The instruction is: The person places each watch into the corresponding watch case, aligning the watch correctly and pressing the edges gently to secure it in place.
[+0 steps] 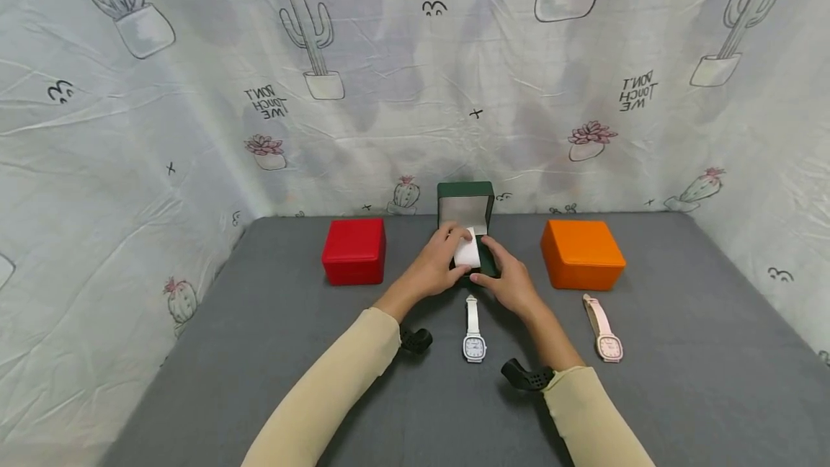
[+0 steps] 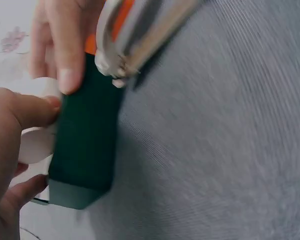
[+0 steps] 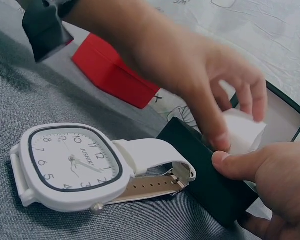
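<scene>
A dark green watch box (image 1: 465,191) stands at the back middle of the table, its lid raised and pale inside. My left hand (image 1: 431,266) pinches a white watch cushion (image 3: 245,131) between thumb and fingers, at the box's mouth. From the other side, my right hand (image 1: 512,282) grips the box, thumb on the front rim and fingers around the side. Just in front of the box lies a white watch (image 3: 72,162) with a square dial, face up, its strap end near the box front. The box's inside is mostly hidden by the hands.
A red box (image 1: 354,252) stands closed to the left and an orange box (image 1: 583,256) stands closed to the right. A pink watch (image 1: 608,346) lies before the orange box. Behind the grey table (image 1: 272,352) hangs a cactus-print curtain (image 1: 389,34).
</scene>
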